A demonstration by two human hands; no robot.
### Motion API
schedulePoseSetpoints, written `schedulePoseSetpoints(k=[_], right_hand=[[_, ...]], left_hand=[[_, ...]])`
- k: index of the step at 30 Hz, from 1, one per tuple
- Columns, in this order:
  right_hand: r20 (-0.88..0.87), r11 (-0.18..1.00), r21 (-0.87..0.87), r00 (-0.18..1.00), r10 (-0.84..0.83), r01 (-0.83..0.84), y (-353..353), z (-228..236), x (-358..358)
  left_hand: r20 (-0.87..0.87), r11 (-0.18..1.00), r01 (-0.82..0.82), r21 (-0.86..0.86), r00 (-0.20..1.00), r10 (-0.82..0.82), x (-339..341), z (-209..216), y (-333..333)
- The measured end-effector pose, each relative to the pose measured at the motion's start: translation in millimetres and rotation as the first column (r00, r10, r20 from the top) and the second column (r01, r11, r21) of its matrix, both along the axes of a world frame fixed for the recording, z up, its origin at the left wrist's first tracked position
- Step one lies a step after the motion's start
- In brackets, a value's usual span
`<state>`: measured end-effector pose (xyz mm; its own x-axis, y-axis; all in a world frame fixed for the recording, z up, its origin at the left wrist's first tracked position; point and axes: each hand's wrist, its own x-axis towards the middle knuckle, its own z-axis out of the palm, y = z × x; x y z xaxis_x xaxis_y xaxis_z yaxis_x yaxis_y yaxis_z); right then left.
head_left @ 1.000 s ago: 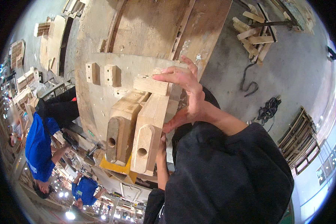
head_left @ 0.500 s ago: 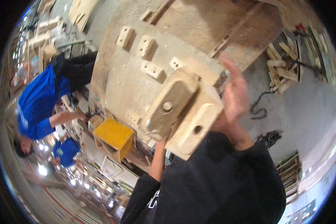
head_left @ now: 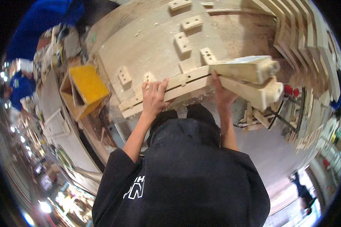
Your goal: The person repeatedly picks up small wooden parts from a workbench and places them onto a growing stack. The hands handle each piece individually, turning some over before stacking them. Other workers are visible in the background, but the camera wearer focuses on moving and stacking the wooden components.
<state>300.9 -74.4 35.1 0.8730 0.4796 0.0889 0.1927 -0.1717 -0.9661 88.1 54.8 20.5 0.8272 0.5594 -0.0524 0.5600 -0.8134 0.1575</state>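
Two long pale wooden rails lie side by side along the near edge of the workbench point(head_left: 140, 45), their right ends sticking up and out. A narrow dark gap parts the upper rail point(head_left: 238, 71) from the lower rail point(head_left: 248, 90), and small holes show in the upper one. My left hand point(head_left: 154, 97) is bent over both rails left of the middle, fingertips on the far side. Around their right part, my right hand point(head_left: 225, 94) is closed, its thumb up against the wood and its other fingers mostly hidden underneath.
Several drilled wooden blocks point(head_left: 183, 42) stand on the bench. A yellow-topped wooden box point(head_left: 88, 85) is at the left. Angled wooden frames point(head_left: 303, 34) are stacked at the far right, above scrap wood point(head_left: 255, 117) on the floor. A person in blue point(head_left: 41, 26) is at the upper left.
The rails have swung from pointing up toward me to lying across the bench's near edge. My right hand, apart from them before, has closed on them. My left hand now lies over them.
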Motion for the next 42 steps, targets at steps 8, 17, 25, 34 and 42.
schedulePoseSetpoints(k=[8, 17, 25, 34, 42], right_hand=[[0.224, 0.983, -0.133, 0.970, -0.091, 0.123, 2.4, -0.3, 17.0], [0.036, 0.997, 0.062, 0.998, 0.043, -0.045, -16.8, -10.9, 24.6], [-0.508, 0.900, 0.414, 0.786, 0.352, -0.136, -97.3, -7.9, 58.6], [-0.827, 0.828, 0.561, -0.059, 0.559, -0.012, -212.1, 31.9, -9.1], [-0.449, 0.422, 0.514, 0.185, 0.874, -0.747, -142.6, 172.4, 18.6]], left_hand=[[0.213, 0.627, -0.779, 0.007, 0.613, 0.761, -106.4, -13.6, -48.6], [0.267, 0.537, -0.705, -0.464, 0.467, 0.843, -138.7, 6.6, -41.0], [0.280, 0.996, -0.040, -0.079, 0.958, 0.060, -74.7, 26.3, -59.9], [-0.007, 0.959, 0.099, -0.267, 0.995, -0.104, -36.0, 29.0, -34.4], [0.163, 0.854, 0.257, -0.453, 0.965, -0.204, -38.2, 182.6, 38.2]])
